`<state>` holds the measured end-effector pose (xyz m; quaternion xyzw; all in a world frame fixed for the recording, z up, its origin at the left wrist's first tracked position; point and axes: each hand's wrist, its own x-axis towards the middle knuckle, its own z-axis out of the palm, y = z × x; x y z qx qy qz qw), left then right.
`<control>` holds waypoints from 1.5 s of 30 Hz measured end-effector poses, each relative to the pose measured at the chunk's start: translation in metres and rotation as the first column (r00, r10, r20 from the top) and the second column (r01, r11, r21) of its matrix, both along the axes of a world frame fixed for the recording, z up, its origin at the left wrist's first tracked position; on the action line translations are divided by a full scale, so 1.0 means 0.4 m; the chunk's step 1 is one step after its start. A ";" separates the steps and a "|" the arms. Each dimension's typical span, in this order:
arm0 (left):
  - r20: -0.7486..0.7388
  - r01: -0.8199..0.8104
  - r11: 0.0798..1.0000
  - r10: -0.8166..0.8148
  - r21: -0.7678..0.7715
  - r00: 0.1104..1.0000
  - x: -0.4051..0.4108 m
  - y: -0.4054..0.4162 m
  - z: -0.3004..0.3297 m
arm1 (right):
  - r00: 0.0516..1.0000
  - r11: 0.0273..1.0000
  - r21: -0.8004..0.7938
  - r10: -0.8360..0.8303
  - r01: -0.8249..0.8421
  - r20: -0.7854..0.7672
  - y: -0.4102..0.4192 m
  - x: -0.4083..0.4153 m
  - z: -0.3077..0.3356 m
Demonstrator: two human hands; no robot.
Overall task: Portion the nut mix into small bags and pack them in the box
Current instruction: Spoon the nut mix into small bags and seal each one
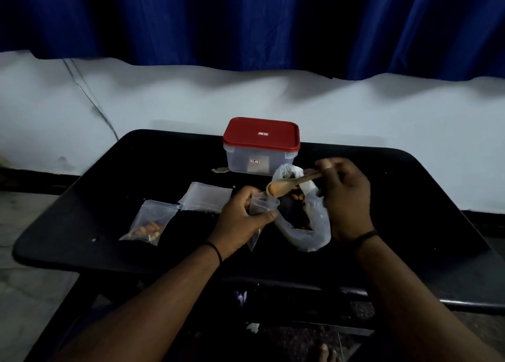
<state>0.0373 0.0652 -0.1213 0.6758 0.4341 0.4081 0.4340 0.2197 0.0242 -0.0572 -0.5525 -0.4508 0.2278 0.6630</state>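
My left hand (240,219) grips a small clear bag (259,211) upright by its mouth. My right hand (344,197) holds a wooden spoon (289,185) by the handle, its bowl tipped over the small bag's opening with nuts on it. Just right of the small bag lies the big clear bag of nut mix (300,225), open and slumped on the black table (109,197). A filled small bag (149,223) lies at the left. Empty small bags (207,200) are stacked behind it. The clear box with a red lid (261,146) stands shut at the back.
The table's far edge meets a white wall under a blue curtain (246,20). A scrap of paper (220,170) lies left of the box. A cable (90,99) runs down the wall at the left. Floor and a bare foot (326,353) show below the front edge.
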 end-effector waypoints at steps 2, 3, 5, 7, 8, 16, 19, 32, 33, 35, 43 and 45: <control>0.015 -0.010 1.000 0.010 -0.003 1.000 0.001 0.003 -0.004 | 0.939 0.983 0.056 0.149 -0.175 0.310 -0.011 -0.017 0.002; 0.029 -0.016 1.000 0.016 -0.005 0.999 0.001 0.004 -0.006 | 0.885 0.969 0.068 0.186 -0.237 0.427 -0.015 -0.023 0.002; 0.045 -0.028 1.000 0.028 0.003 0.999 0.001 0.005 -0.008 | 0.855 0.956 0.114 0.184 -0.271 0.485 -0.024 -0.035 0.010; 0.052 -0.043 0.999 0.041 0.030 0.998 0.001 0.004 -0.004 | 0.906 0.960 0.201 0.098 -0.195 0.412 -0.027 -0.037 0.015; 0.058 -0.049 0.998 0.047 0.047 0.997 0.000 0.003 -0.002 | 0.937 0.964 0.233 0.040 -0.127 0.346 -0.028 -0.034 0.016; 0.007 -0.067 0.996 0.067 0.053 0.998 -0.004 0.007 -0.012 | 0.906 0.955 -0.168 -0.165 0.246 0.390 -0.007 0.047 -0.052; 0.005 -0.053 0.998 0.053 0.028 0.999 -0.003 0.005 -0.014 | 0.891 0.940 -0.238 -0.120 0.243 0.438 0.009 0.038 -0.058; 0.110 -0.023 0.999 0.027 -0.045 0.994 -0.003 0.002 -0.007 | 0.988 0.838 -0.524 -0.148 0.149 0.043 0.058 0.073 -0.105; 0.101 -0.022 0.999 0.026 -0.040 0.995 -0.003 0.002 -0.007 | 0.989 0.827 -0.547 -0.146 0.132 0.018 0.059 0.080 -0.107; 0.082 -0.020 0.999 0.022 -0.026 0.996 -0.003 0.001 -0.005 | 0.989 0.806 -0.579 -0.150 0.120 -0.005 0.062 0.092 -0.107; 0.039 -0.048 0.998 0.047 0.044 0.998 0.002 0.001 -0.008 | 0.937 0.956 -0.237 -0.233 0.172 -0.260 0.028 0.044 -0.033; 0.035 -0.067 0.995 0.064 0.080 0.997 0.001 0.002 -0.008 | 0.978 0.989 -0.042 -0.144 0.139 -0.152 0.005 0.000 0.004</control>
